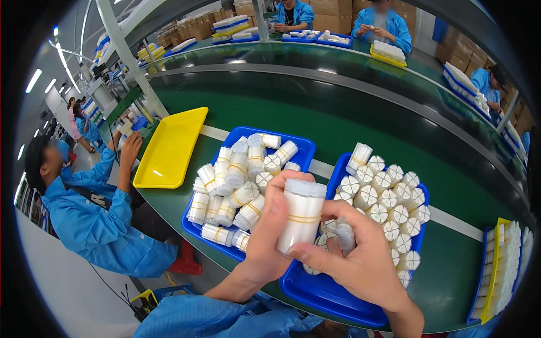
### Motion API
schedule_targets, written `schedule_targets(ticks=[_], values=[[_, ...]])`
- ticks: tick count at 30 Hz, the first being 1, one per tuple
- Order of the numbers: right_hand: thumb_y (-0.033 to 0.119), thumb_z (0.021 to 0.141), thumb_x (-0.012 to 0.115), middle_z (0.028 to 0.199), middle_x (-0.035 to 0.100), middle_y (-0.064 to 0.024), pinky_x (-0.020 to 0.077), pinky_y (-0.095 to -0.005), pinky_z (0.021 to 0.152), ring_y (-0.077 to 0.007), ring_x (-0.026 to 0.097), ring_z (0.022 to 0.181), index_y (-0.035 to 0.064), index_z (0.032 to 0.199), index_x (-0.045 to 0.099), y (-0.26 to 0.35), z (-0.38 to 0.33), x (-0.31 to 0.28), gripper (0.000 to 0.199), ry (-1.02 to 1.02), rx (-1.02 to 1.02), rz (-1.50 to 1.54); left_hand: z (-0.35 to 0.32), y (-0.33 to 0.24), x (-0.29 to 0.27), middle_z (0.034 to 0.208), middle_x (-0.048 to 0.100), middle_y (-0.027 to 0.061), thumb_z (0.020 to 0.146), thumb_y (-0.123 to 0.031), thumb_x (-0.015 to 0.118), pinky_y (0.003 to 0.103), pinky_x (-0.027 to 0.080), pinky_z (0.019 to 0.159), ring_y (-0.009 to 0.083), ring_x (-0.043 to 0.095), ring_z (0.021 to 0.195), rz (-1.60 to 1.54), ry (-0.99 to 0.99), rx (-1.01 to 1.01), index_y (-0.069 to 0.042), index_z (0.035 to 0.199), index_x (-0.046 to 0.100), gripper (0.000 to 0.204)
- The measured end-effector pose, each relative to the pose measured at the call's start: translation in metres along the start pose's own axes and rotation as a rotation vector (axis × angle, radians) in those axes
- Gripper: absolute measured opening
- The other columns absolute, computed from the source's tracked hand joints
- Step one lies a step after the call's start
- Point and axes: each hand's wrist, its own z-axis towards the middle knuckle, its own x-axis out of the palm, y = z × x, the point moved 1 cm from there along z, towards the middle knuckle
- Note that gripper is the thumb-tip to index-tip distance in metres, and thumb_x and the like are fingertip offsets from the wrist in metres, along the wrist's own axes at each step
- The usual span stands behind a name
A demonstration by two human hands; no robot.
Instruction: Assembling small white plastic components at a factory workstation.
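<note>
Between my hands is a white cylinder [300, 219] with two yellow bands round its middle and a translucent cap on its upper end. My left hand [264, 239] wraps it from the left, thumb along its side. From the right, my right hand [366, 265] grips its lower part with thumb and fingers. A crumpled-looking clear plastic piece [345, 235] sits in the curl of my right fingers; its exact kind is unclear. Behind my left hand, a blue tray [307, 149] holds a jumble of similar banded cylinders. A second blue tray [332, 301] carries many upright ones showing cross-divided ends.
An empty yellow tray [172, 149] lies at the left on the green table [248, 90]. Stacked trays of white pieces [496, 270] stand at the right edge. A co-worker in blue [107, 219] sits close on my left; other people work across the bench.
</note>
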Motion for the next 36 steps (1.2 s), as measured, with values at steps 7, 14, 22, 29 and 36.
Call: schedule_targets(ticks=[7,14,22,29,36], values=[[0.014,0.073,0.086,0.1,0.057,-0.0009,0.0416,-0.0172,0.064,-0.0028,0.052,0.083,0.0045,0.104,0.053,-0.009,-0.002,-0.003,0.046,-0.024,0.161,0.046,0.009,-0.003,-0.013,0.126,0.047,0.011,0.101,-0.041,0.035,0.034,0.04,0.099,0.0188,0.047,0.119,0.524,0.2,0.039,-0.002,0.13,0.043,0.049],[0.007,0.072,0.084,0.099,0.055,-0.0037,0.0478,-0.024,0.074,-0.0086,0.056,0.092,0.0039,0.112,0.047,-0.013,-0.001,-0.004,0.055,-0.159,-0.012,-0.104,0.01,-0.008,-0.015,0.117,0.054,0.0078,0.101,-0.019,0.044,0.031,0.042,0.095,0.0161,0.053,0.108,0.523,0.138,0.057,0.002,0.121,0.052,0.03],[0.008,0.076,0.08,0.108,0.065,-0.0064,0.0395,-0.0182,0.051,-0.0066,0.059,0.078,0.005,0.11,0.049,-0.028,0.01,-0.012,0.047,-0.158,-0.088,0.033,0.022,-0.039,-0.017,0.104,0.064,0.0126,0.067,-0.004,0.082,0.032,0.05,0.079,0.0218,0.062,0.094,1.086,0.369,0.592,-0.003,0.106,0.064,0.043],[0.002,0.074,0.078,0.111,0.063,-0.0183,0.0528,-0.0326,0.082,-0.0235,0.063,0.103,0.0009,0.112,0.05,-0.016,0.001,-0.019,0.048,-0.085,-0.173,-0.093,0.025,-0.057,-0.028,0.102,0.065,0.0124,0.074,-0.004,0.076,0.034,0.05,0.08,0.0255,0.063,0.092,1.178,0.238,0.551,-0.003,0.105,0.064,0.033],[0.03,0.065,0.085,0.079,0.063,-0.0061,0.0456,-0.033,0.048,-0.0234,0.058,0.056,0.0059,0.096,0.064,0.046,-0.047,-0.036,0.044,0.304,-0.127,-0.791,0.07,-0.074,-0.079,0.115,0.06,0.013,0.082,-0.022,0.069,0.039,0.043,0.093,0.0281,0.058,0.107,2.03,0.368,0.315,-0.003,0.117,0.059,0.041]])
